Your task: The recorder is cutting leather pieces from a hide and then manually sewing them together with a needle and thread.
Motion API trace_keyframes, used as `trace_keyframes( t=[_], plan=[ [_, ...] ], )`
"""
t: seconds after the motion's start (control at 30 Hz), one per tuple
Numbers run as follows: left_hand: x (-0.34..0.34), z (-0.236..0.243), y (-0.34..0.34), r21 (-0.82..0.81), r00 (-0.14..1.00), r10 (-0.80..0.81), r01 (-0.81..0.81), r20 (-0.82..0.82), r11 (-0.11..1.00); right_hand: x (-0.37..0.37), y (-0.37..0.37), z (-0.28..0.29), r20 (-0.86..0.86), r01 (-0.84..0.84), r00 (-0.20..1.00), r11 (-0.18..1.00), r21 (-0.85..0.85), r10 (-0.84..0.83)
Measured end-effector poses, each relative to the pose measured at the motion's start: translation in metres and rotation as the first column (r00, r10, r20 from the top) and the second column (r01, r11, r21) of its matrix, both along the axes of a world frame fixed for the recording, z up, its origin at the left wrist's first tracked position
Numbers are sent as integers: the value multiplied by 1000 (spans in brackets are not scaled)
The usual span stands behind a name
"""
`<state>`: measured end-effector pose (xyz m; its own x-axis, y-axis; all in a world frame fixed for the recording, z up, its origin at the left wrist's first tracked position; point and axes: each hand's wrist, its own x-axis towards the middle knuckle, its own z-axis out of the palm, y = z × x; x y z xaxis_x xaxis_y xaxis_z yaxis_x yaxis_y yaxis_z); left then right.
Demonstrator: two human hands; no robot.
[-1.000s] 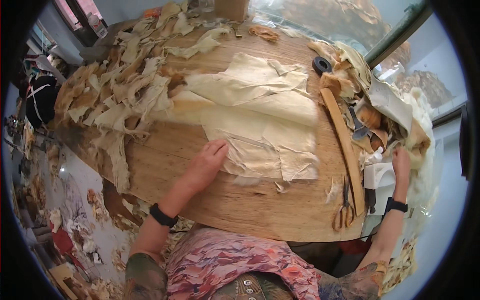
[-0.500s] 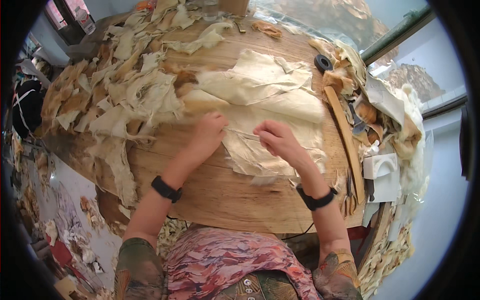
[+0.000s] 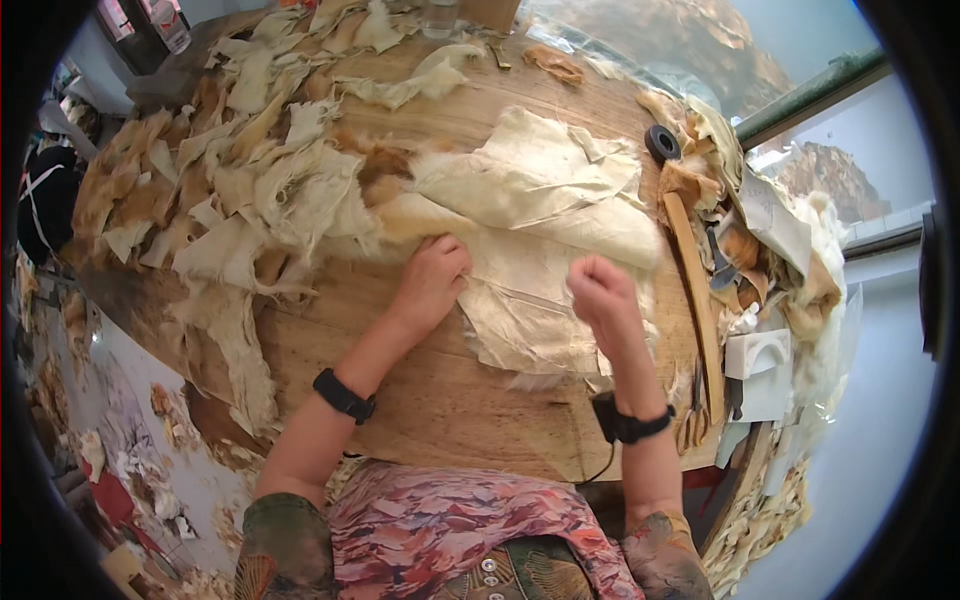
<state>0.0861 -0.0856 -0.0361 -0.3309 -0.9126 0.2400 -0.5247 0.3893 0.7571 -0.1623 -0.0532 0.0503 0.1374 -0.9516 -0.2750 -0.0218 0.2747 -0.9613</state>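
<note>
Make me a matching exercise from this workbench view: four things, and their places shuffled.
Column one
1. left hand
2. right hand
3. black ring
4. scissors

Column two
A. just beyond the far end of the wooden strip
B. curled into a fist over the pale hide
C. beside the near end of the wooden strip
D. at the left edge of the pale hide

Pairs: 1-D, 2-B, 3-A, 4-C

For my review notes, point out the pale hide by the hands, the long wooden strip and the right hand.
Pale hide (image 3: 535,255): head view, middle of the sheet.
Wooden strip (image 3: 699,310): head view, about halfway along.
Right hand (image 3: 604,291): head view, middle of the fist.
</note>
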Motion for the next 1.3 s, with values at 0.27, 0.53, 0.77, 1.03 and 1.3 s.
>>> trace_keyframes(
  t=[0.27, 0.53, 0.77, 1.03, 1.3],
  plan=[
    [0, 8, 2, 112, 998, -31, 26, 46, 993, -15, 93, 28, -639, -641, 578, 767, 29, 508],
    [-40, 82, 107, 360, 297, 205, 813, -933, 458, 48, 109, 43, 282, -41, 959, 999, 13, 35],
    [2, 74, 137, 771, 857, 8, 460, -516, 440, -35, 116, 2, 774, 92, 566, 955, 283, -284],
    [12, 68, 97, 623, 862, 287, 42, -417, 781, -130, 98, 7, 670, 370, 588, 887, 274, -453],
    [-8, 37, 29, 0, 982, 99, -100, 161, 995, -98, 32, 46, 251, 282, 931, 959, -39, -264]
  ],
)
